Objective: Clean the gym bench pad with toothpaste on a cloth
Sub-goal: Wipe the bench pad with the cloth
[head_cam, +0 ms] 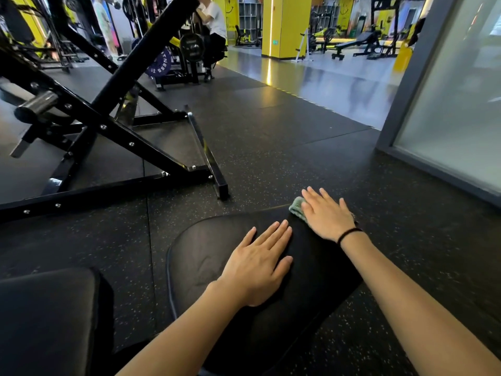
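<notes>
1. The black bench pad [206, 253] lies low in the view, at about 6 o'clock from the middle, with speckled rubber floor [271, 147] around it.
2. The left grip [257, 264] rests flat on the middle of the pad, palm down. Its fingers are straight and close together, point toward 1 o'clock, and hold nothing.
3. The right grip [325, 215] lies flat at the pad's 1 o'clock end. Its fingers are stretched out and slightly spread, pointing toward 11 o'clock. They press down on the cloth and do not curl round it.
4. The pale green cloth [296, 208] is mostly hidden under that palm. Only a bunched edge shows at the hand's 9 o'clock side, at the pad's far rim.
5. A dark hair tie [348, 234] circles the right wrist.
6. A second black cushion [46, 316] sits at 8 o'clock, apart from the pad.
7. A black steel machine frame [116, 137] stands on the floor at 10 o'clock.
8. A frosted glass partition [447, 90] rises at 2 o'clock.
9. Far off at 12 o'clock, a seated person [214, 23] is beside a weight plate [160, 65], with a yellow pillar [284, 25] to the right.
</notes>
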Demonstrator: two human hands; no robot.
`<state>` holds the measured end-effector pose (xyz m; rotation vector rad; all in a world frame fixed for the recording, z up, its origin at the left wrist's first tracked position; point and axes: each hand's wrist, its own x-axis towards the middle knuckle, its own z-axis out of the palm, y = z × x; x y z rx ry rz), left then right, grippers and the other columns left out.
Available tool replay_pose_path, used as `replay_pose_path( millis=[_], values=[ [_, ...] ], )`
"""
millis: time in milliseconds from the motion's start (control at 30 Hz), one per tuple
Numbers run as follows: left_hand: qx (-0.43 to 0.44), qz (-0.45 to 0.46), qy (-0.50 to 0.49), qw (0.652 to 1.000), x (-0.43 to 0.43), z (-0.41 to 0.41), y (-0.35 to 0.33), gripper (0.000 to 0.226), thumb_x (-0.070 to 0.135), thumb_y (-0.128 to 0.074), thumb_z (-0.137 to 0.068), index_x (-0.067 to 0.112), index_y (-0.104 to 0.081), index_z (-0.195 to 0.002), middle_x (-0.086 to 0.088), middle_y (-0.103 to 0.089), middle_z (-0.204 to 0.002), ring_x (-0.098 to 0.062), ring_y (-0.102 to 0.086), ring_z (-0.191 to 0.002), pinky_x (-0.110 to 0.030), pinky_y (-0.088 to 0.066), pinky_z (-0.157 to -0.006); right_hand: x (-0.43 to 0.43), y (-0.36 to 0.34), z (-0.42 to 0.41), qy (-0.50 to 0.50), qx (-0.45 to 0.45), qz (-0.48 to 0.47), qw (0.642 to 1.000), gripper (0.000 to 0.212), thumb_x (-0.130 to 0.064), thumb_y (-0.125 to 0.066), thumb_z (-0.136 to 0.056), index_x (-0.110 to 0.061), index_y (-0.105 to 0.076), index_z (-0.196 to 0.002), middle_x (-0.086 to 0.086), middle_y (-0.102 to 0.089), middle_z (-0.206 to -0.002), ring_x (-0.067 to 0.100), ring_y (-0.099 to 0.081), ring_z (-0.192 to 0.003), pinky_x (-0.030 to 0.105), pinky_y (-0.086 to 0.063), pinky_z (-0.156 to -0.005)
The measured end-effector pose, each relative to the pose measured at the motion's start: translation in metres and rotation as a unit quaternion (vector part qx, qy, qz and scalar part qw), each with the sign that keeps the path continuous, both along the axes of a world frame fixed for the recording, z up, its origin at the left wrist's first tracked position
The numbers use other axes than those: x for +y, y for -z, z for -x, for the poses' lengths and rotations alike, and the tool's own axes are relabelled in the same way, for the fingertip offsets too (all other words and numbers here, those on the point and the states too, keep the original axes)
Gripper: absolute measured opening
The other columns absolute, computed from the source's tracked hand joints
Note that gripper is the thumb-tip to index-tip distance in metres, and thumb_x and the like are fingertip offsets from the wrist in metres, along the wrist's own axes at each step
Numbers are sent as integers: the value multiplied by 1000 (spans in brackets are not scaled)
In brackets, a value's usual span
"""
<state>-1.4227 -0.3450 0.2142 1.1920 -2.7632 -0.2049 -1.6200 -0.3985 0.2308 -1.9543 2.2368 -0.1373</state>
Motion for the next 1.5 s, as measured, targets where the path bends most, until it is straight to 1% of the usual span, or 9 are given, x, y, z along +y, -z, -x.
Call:
replay_pose_path(
  millis=[333, 500, 633, 800, 900, 1033, 1133, 1333, 1500],
  values=[
    [16, -2, -2, 1000, 6, -2, -1, 71, 54, 8, -84, 29, 11, -150, 16, 18, -155, 2, 21, -140, -31, 14, -116, 153, 6, -12, -88, -21, 12, 996, 66, -58, 21, -74, -48, 20, -139, -31, 31, -144, -8, 28, -135, 29, 14, -114],
    [12, -6, 0, 1000, 5, 0, -4, 65, 50, -1, -90, 28, 9, -151, 16, 17, -156, 2, 20, -141, -31, 14, -116, 90, 5, 0, -82, 13, 39, 996, 69, -55, 16, -79, -38, 11, -146, -28, 20, -147, -3, 14, -141, 36, 0, -118],
    [4, -3, 4, 1000, 1, -1, -3, 68, 52, 3, -87, 28, 8, -151, 15, 14, -157, 1, 18, -141, -30, 16, -114, 5, 2, 7, -31, -3, 1, 1000, 51, -41, -15, -102, -29, -12, -151, -14, -7, -159, 10, -5, -147, 44, -8, -117],
    [3, 2, 4, 1000, 1, -2, -1, 73, 55, 7, -83, 28, 5, -151, 14, 10, -158, 0, 14, -143, -30, 13, -115, -5, 1, 7, 2, -22, 13, 1000, 59, -60, -24, -95, -31, -33, -145, -9, -34, -152, 17, -34, -138, 42, -31, -110],
    [7, 6, 0, 1000, 2, -2, -1, 75, 55, 10, -81, 28, 7, -151, 14, 12, -157, 1, 16, -142, -30, 13, -115, 49, 6, 9, -19, 7, 37, 999, 67, -64, -20, -92, -32, -12, -151, -12, -10, -159, 11, -10, -146, 42, -14, -117],
    [17, 7, -2, 1000, 4, -2, 1, 75, 55, 11, -81, 28, 9, -151, 15, 16, -156, 1, 18, -141, -31, 13, -117, 132, 11, 4, -60, -8, 43, 997, 78, -73, 12, -75, -42, 10, -146, -27, 22, -150, -2, 23, -140, 35, 7, -118],
    [20, 9, -1, 1000, 5, -2, 1, 73, 55, 10, -83, 28, 10, -150, 15, 17, -156, 1, 20, -141, -33, 11, -118, 157, 15, -1, -61, -38, 42, 997, 82, -76, 26, -67, -49, 11, -142, -34, 26, -145, -10, 29, -134, 28, 15, -113],
    [34, 5, 0, 999, 3, -1, 1, 69, 55, 4, -86, 30, 9, -150, 17, 16, -155, 2, 19, -141, -32, 12, -117, 74, 13, 25, -8, -54, 62, 997, 55, -47, -24, -99, -34, -13, -151, -20, -8, -157, 5, -3, -146, 40, -5, -118],
    [27, 1, 0, 1000, 2, -3, 1, 67, 54, 1, -88, 31, 8, -150, 17, 15, -156, 3, 18, -141, -32, 12, -117, 31, 8, 42, 41, -154, 36, 987, 49, -39, -34, -101, -31, -25, -148, -13, -26, -155, 13, -25, -143, 40, -27, -113]
  ],
)
